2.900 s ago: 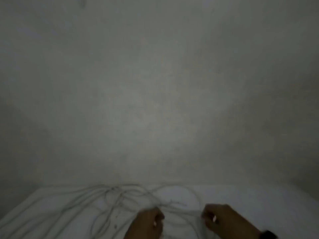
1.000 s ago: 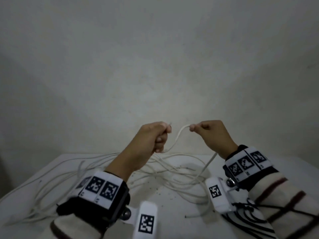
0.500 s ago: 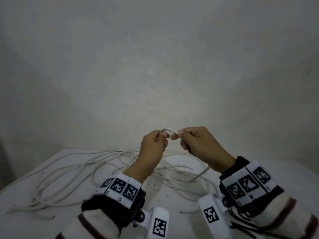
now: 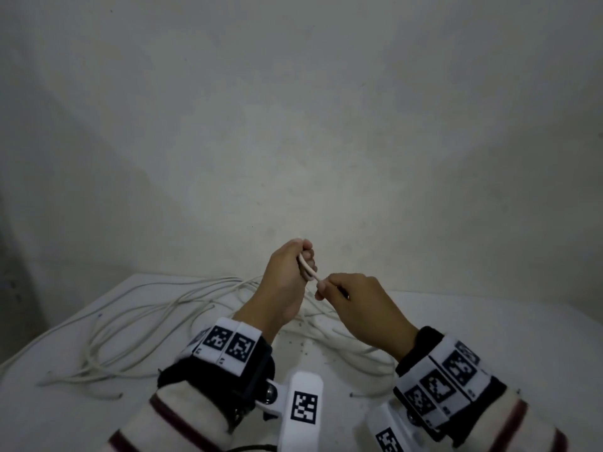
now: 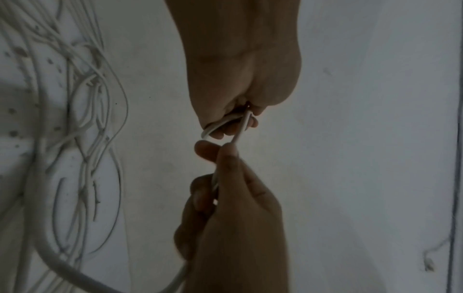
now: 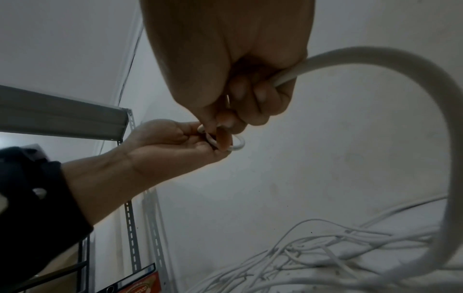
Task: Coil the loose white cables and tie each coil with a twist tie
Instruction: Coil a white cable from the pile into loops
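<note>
1. The left hand [image 4: 287, 272] is raised above the table [image 4: 489, 337], its fingers curled round the first small loop of a white cable [image 4: 308, 269]. The right wrist view shows that loop [image 6: 225, 141] lying across the left fingertips.

2. The right hand [image 4: 355, 305] sits just beside the left, thumb and forefinger pinching the same cable a little way down from the loop. The rest of its fingers are curled round the cable as it runs back through the palm.

3. From the right hand the cable arcs down to the pile [image 4: 156, 321] of loose white cables spread over the table, mostly to the left and below the hands.

4. Step in hand, as I judge it: the very start of coiling the first cable. Only one tight turn is formed, and nearly all of the length is yet to be gathered.

5. The next move likely calls for the right hand to slide back along the cable, draw up fresh length and lay another turn into the left hand's grip, each turn matching the last.

6. The trailing length runs into the pile, so pulling may drag or snag other strands.

7. No twist tie shows in any view. A metal shelf [image 6: 62, 117] stands beyond the left hand.
</note>
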